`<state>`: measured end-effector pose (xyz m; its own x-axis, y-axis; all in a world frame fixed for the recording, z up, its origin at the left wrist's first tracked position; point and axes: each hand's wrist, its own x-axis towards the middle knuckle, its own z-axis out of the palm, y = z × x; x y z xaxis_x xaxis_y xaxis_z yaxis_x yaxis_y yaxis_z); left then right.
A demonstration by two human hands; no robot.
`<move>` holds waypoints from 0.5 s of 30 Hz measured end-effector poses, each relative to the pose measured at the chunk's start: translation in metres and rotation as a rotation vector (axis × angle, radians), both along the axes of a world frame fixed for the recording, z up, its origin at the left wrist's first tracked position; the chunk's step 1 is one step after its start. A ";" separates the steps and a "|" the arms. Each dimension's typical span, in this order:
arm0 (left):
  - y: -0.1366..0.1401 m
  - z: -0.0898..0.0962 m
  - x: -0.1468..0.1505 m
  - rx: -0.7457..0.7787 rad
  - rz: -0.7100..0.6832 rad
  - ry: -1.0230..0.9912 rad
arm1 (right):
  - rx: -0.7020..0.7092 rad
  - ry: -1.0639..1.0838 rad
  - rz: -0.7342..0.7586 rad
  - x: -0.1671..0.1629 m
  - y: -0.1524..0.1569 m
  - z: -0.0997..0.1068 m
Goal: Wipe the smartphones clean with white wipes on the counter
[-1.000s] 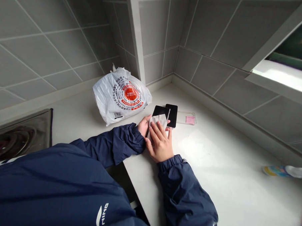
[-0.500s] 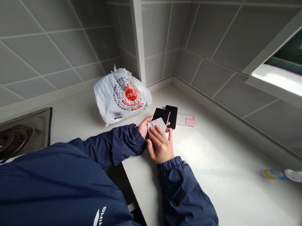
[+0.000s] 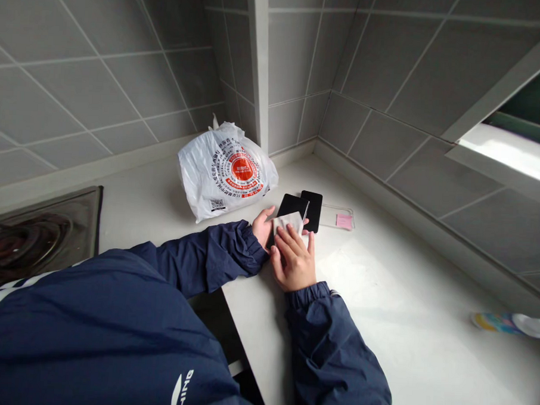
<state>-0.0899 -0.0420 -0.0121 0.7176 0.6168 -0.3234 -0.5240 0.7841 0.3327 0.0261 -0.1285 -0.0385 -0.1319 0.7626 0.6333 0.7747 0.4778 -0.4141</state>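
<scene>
My left hand [image 3: 262, 227] is closed around a black phone [image 3: 292, 204], thumb along its near left side and fingertips showing past its right edge. Over the phone's screen lies a small white cloth [image 3: 288, 221]. My right hand [image 3: 296, 263] presses that cloth flat against the glass with its fingers. Just beyond the phone, a second flat black slab [image 3: 312, 211], like another phone or a case, rests on the counter. Beside it lies a clear phone case [image 3: 330, 208] with a pink square [image 3: 344, 222] in it.
A white plastic bag [image 3: 226, 174] with red and black print stands on the white counter [image 3: 372, 326] at the back left. To the left is a gas stove [image 3: 40, 234]. A bottle [image 3: 506, 323] lies at the far right. Grey tiled walls meet behind.
The cloth under my right fingers has shifted slightly on the phone's screen. My view has turned a little, so everything sits a bit further right. Both hands keep their hold.
</scene>
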 end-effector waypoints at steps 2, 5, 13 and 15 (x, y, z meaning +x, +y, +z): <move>0.000 -0.002 -0.001 0.011 -0.017 -0.034 | 0.021 0.001 0.106 -0.002 -0.003 0.005; 0.001 -0.006 -0.002 0.016 -0.038 -0.049 | 0.007 -0.026 0.104 -0.004 -0.003 0.005; 0.005 -0.011 -0.007 -0.009 0.037 0.033 | -0.061 -0.051 -0.205 -0.001 0.005 -0.012; 0.004 -0.011 -0.005 0.012 0.035 0.022 | -0.035 -0.068 -0.104 -0.001 0.003 -0.010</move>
<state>-0.0946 -0.0381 -0.0235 0.6881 0.6455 -0.3314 -0.5434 0.7611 0.3542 0.0247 -0.1253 -0.0484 -0.0928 0.7957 0.5985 0.8463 0.3797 -0.3737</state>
